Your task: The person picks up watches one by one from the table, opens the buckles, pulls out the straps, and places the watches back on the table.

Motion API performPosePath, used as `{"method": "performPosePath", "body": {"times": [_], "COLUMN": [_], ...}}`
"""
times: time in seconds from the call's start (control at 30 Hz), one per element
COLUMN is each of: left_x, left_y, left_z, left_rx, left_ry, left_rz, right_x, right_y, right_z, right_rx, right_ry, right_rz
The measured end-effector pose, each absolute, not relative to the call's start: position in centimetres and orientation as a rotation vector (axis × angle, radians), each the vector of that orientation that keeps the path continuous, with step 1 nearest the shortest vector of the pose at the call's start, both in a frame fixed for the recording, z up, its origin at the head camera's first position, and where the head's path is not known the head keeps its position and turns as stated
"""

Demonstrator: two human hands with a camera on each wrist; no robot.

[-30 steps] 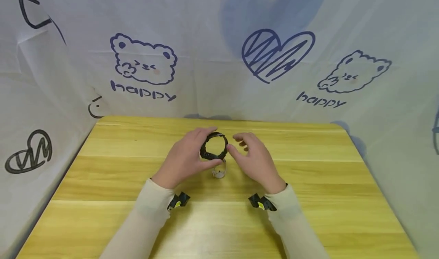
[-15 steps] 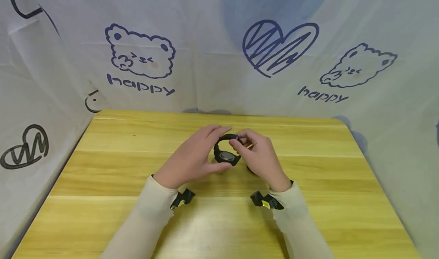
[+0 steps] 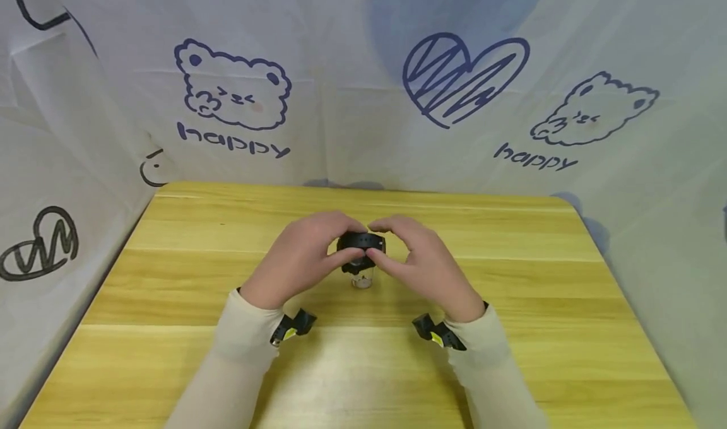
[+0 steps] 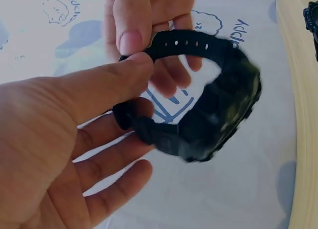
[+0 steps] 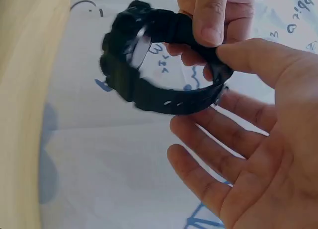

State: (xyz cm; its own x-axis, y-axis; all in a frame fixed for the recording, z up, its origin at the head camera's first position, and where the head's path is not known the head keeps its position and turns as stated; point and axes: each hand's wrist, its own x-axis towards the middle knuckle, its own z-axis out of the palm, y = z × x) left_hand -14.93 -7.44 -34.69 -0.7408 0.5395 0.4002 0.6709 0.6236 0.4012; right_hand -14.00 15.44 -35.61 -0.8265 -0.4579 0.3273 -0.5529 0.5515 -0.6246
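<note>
A black, chunky, rubber-strapped wristwatch [image 3: 361,240] hangs above the surface, its strap curved into a loop. Both hands grip it: the left hand [image 3: 295,258] and the right hand [image 3: 427,262] each pinch the strap between thumb and fingers, their thumb tips nearly meeting. Half a second ago its dial faced up inside the loop; now it is turned, strap uppermost and dial below, so the strap seems to be what is being worked on. Beneath it, a small pale watch-like loop [image 3: 361,282], largely covered then, shows again on the yellow wood-grain surface [image 3: 363,372]. Behind hangs a white cloth backdrop [image 3: 341,113] with blue drawings.

The dial is turned away and blurred in the wrist views, and fingers cover part of the strap, so I cannot tell whether it is buckled. A dark object [image 4: 311,16], cut off at the left wrist view's edge, stays unidentified.
</note>
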Motion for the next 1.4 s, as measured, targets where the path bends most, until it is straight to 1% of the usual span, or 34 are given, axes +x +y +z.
{"method": "performPosePath", "body": {"times": [0.1, 0.2, 0.47, 0.9, 1.23, 1.4], "left_x": [-14.79, -14.64, -14.55, -14.64, -14.41, -14.36], "left_y": [-7.34, -7.25, -7.47, -6.93, -7.02, -7.05], "left_z": [-34.67, -34.64, -34.52, -34.91, -34.83, -34.44], "left_rx": [-1.031, -1.044, -1.002, -1.077, -1.017, -1.044], "left_ry": [-2.554, -2.519, -2.474, -2.434, -2.453, -2.392], "left_rz": [-0.759, -0.772, -0.746, -0.693, -0.769, -0.764], "right_x": [-13.66, -13.33, -13.55, -13.69, -13.75, -13.84], "right_y": [15.37, 15.62, 16.08, 16.21, 16.11, 16.1], "right_z": [-35.46, -35.55, -35.56, -35.76, -36.09, -36.1], "right_rx": [0.917, 0.92, 0.912, 0.96, 0.927, 0.938], "right_ry": [-2.582, -2.515, -2.497, -2.5, -2.464, -2.435], "right_rz": [0.958, 0.893, 1.007, 0.958, 0.89, 0.914]}}
